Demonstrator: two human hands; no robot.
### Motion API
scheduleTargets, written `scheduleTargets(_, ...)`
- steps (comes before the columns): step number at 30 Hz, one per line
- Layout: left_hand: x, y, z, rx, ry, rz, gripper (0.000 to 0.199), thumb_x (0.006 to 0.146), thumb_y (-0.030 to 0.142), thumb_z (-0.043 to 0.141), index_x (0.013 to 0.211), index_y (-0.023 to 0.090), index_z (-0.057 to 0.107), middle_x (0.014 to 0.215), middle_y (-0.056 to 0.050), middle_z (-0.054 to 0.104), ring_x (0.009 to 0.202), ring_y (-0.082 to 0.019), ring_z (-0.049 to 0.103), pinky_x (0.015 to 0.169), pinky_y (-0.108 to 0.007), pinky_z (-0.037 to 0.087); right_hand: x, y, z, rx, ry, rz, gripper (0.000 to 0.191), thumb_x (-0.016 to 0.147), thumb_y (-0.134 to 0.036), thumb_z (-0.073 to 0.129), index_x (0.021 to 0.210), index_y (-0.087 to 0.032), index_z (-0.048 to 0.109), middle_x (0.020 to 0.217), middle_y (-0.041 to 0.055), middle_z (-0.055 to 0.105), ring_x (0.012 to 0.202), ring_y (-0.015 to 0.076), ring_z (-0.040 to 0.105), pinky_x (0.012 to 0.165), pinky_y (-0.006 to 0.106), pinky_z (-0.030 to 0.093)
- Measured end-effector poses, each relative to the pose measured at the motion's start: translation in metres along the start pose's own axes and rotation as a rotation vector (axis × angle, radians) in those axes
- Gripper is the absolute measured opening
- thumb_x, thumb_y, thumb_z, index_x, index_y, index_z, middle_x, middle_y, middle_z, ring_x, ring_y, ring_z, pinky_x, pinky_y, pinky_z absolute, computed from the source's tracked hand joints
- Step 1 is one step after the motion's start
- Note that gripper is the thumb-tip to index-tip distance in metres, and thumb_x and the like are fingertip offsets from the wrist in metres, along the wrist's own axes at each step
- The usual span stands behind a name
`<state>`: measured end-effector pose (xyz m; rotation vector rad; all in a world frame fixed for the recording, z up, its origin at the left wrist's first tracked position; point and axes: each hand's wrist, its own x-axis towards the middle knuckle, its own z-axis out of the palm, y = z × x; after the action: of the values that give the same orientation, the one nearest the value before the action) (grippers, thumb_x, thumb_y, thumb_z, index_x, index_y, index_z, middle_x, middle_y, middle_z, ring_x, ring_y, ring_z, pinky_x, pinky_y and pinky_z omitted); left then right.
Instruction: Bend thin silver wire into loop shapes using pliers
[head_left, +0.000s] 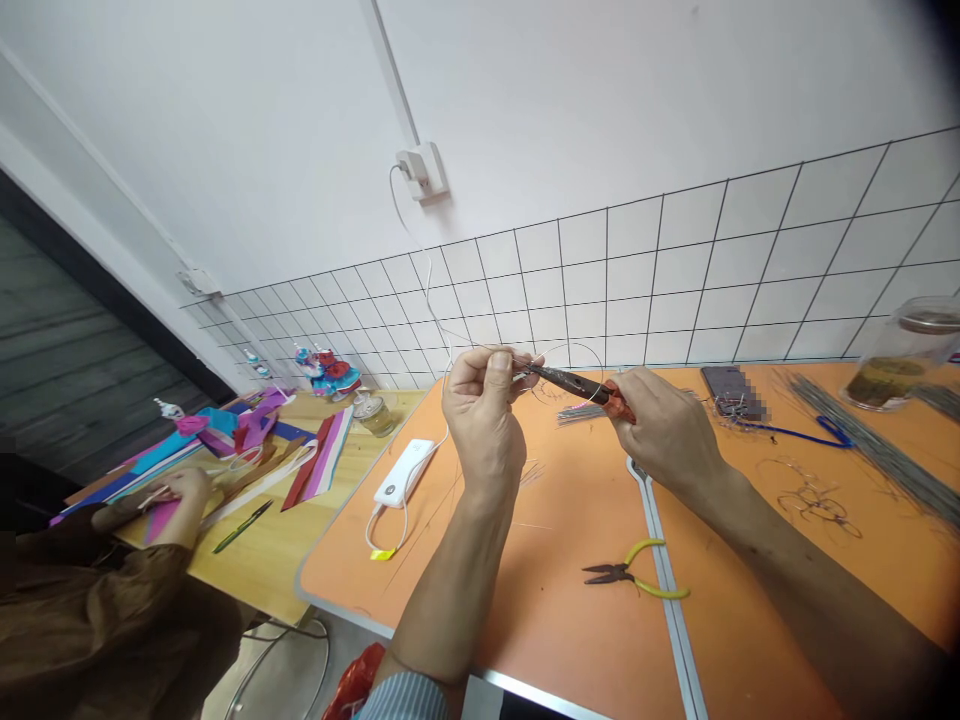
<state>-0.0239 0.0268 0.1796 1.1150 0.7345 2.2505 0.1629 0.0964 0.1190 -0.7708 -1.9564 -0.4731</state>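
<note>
Pinched between the thumb and fingers of my left hand [491,400] is thin wire [571,346], part of which loops out behind the tool. My right hand [667,425] grips the red handles of a pair of pliers [574,385]. The dark jaws reach the wire right at my left fingertips; whether they are clamped on it is too small to tell. Both hands are raised over the orange table [577,650]. Below them, a second pair of pliers with yellow handles [637,575] lies with its jaws spread.
Straight wires [874,440], wire scraps [817,505], a phone [731,392] and a lidded jar [900,355] are on the right. A white power bank [403,472] with its cable lies left. Another person's hand [184,495] works among coloured strips [322,460] at the wooden table.
</note>
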Motion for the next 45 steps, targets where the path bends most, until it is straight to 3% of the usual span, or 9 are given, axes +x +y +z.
scheduleTargets(9, 0.0023, 0.0008, 0.0011, -0.06, -0.032, -0.015, 0.027, 0.087, 0.04, 0.09, 0.091, 0.02, 0.072, 0.085, -0.001, 0.079, 0.084, -0.019, 0.083, 0.076, -0.029, 0.065, 0.0062, -0.0031, -0.0062, -0.224, 0.083, -0.098, 0.025, 0.104, -0.01, 0.053, 0.123, -0.012, 0.069, 0.087, 0.0059, 0.071, 0.08, 0.0226, 0.058, 0.074, 0.035, 0.041)
scheduleTargets(20, 0.0004, 0.0019, 0.0021, -0.053, -0.05, 0.035, 0.024, 0.09, 0.038, 0.088, 0.092, 0.02, 0.073, 0.087, -0.001, 0.079, 0.087, -0.019, 0.083, 0.08, -0.031, 0.067, 0.0058, -0.0039, -0.0068, -0.222, 0.097, -0.091, 0.032, 0.105, -0.009, 0.053, 0.135, -0.01, 0.066, 0.092, 0.0066, 0.075, 0.084, 0.0231, 0.063, 0.077, 0.035, 0.043)
scheduleTargets(45, 0.0006, 0.0003, 0.0018, -0.049, -0.068, 0.1, 0.02, 0.093, 0.034, 0.086, 0.092, 0.02, 0.073, 0.088, -0.001, 0.08, 0.088, -0.018, 0.084, 0.072, -0.025, 0.066, 0.0043, -0.0034, -0.007, -0.176, 0.086, -0.076, 0.032, 0.106, -0.01, 0.055, 0.136, -0.01, 0.067, 0.094, 0.0073, 0.076, 0.086, 0.0239, 0.064, 0.076, 0.036, 0.043)
